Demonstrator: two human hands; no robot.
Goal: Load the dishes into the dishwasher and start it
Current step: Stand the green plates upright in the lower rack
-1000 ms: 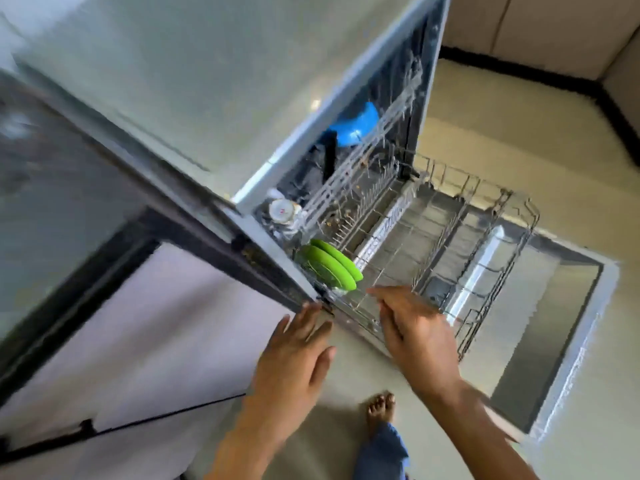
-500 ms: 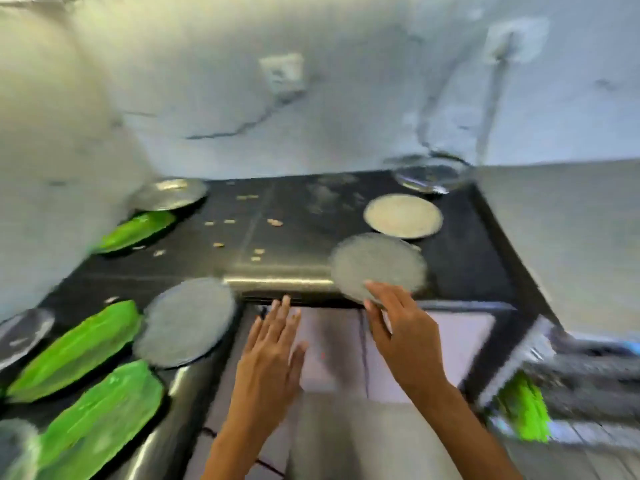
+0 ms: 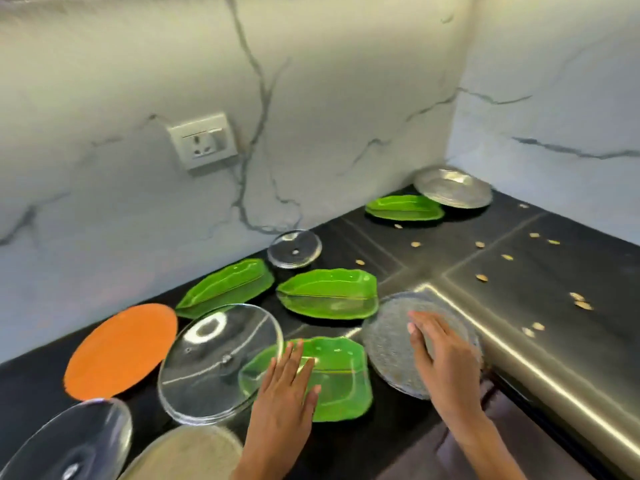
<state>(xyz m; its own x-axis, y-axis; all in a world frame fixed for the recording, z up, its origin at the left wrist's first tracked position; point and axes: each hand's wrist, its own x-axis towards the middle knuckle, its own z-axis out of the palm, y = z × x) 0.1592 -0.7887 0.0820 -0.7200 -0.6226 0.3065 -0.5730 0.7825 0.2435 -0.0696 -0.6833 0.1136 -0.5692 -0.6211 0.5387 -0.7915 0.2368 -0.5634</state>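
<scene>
Right hand (image 3: 446, 355) fingers (image 3: 420, 327) flat over grey plate (image 3: 388, 341).

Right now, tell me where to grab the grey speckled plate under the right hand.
Take the grey speckled plate by its near rim, from the counter's front edge. It lies flat, so its top offers no hold, but that rim seems to overhang the edge, leaving room for fingers underneath. The right hand hovers over it.
</scene>
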